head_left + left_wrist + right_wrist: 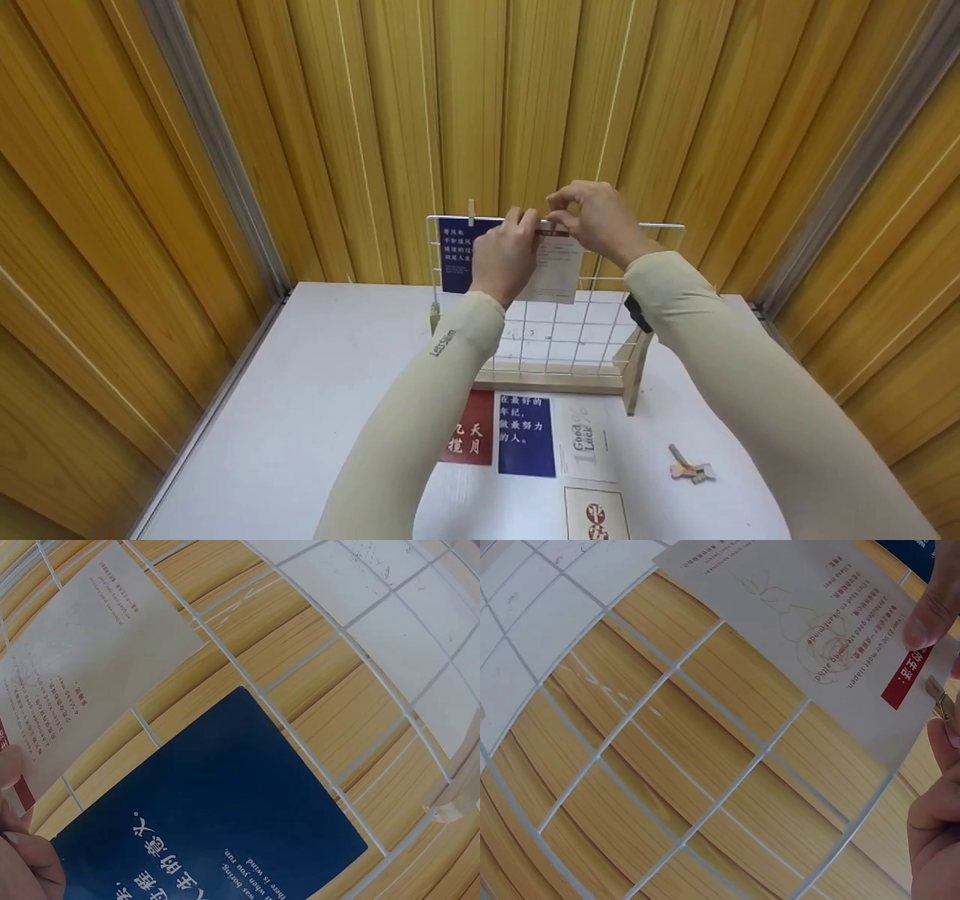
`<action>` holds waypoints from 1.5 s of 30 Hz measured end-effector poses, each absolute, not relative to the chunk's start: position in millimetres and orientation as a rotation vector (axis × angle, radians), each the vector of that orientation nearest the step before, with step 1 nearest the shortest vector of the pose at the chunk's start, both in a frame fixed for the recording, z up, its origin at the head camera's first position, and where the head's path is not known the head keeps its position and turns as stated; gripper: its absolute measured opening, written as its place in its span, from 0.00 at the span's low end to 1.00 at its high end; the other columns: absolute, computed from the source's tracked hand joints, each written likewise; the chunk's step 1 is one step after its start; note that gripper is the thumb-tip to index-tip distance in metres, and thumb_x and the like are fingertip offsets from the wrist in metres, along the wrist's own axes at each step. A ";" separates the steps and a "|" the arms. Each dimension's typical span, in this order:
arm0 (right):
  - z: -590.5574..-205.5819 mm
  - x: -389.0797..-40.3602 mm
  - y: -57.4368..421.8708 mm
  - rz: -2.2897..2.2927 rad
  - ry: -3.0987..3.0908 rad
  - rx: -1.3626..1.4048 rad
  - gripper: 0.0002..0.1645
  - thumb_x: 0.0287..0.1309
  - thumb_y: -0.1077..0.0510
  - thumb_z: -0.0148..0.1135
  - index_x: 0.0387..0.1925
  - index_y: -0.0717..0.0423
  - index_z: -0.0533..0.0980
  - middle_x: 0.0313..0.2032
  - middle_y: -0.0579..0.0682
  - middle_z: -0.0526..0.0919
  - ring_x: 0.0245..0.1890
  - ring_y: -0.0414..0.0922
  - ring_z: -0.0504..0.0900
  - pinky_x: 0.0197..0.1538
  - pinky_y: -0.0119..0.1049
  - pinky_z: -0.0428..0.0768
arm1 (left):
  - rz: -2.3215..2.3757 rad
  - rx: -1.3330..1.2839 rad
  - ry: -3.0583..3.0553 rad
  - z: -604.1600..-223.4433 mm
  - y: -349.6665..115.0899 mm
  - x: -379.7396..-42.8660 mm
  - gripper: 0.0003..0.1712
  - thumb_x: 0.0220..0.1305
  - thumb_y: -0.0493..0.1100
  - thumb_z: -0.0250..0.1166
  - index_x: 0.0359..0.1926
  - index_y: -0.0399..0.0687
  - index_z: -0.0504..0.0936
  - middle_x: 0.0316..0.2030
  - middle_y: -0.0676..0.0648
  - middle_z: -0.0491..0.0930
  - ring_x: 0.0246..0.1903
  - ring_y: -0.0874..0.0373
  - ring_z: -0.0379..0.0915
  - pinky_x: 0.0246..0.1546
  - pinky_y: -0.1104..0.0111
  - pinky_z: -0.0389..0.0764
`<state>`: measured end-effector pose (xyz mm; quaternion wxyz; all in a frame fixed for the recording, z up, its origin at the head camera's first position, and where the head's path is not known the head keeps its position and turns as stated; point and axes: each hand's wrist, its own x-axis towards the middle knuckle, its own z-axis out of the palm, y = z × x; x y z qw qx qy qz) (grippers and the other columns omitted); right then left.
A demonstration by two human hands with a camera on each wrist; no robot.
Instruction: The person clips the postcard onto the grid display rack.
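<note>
My left hand (506,251) pinches the top edge of a white card (559,274) with a red heading, holding it against a white wire grid (660,225). At the same top edge, my right hand (596,217) pinches a small clothespin (939,699); its tip is over the card's edge in the right wrist view. To the left hangs a dark blue card (455,259) with white writing, partly behind my left hand. A wooden clothespin (471,213) stands on the grid's top wire at that blue card.
The grid stands in a wooden base (555,380) on a white table (337,360). In front lie a red card (480,427), another blue card (525,450), a Good Luck card (589,450) and a bordered card (611,510). Loose clothespins (690,470) lie to the right. Wood-patterned walls surround the table.
</note>
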<state>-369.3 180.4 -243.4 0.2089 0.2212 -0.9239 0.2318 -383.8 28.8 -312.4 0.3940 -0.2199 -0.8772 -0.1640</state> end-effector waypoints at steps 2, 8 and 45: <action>-244.5 -369.0 181.7 0.647 -2.603 0.625 0.16 0.64 0.65 0.64 0.53 0.62 0.80 0.47 0.56 0.83 0.54 0.54 0.78 0.60 0.50 0.74 | -0.410 -0.556 -2.225 -312.0 29.1 -385.0 0.07 0.71 0.43 0.61 0.44 0.46 0.79 0.35 0.48 0.80 0.22 0.57 0.78 0.20 0.67 0.80; -247.7 -368.0 186.7 0.663 -2.723 0.633 0.30 0.66 0.70 0.57 0.69 0.59 0.68 0.57 0.57 0.79 0.60 0.53 0.74 0.61 0.49 0.73 | -0.388 -0.555 -2.217 -311.2 29.8 -388.2 0.06 0.70 0.43 0.62 0.44 0.46 0.79 0.35 0.47 0.80 0.21 0.56 0.78 0.19 0.65 0.80; -361.2 -301.3 298.2 0.648 -2.984 0.414 0.11 0.67 0.63 0.55 0.45 0.61 0.82 0.39 0.54 0.82 0.38 0.50 0.77 0.45 0.49 0.80 | -0.460 -0.591 -2.279 -294.1 29.2 -382.4 0.22 0.69 0.48 0.64 0.59 0.46 0.74 0.56 0.44 0.74 0.26 0.57 0.78 0.25 0.69 0.81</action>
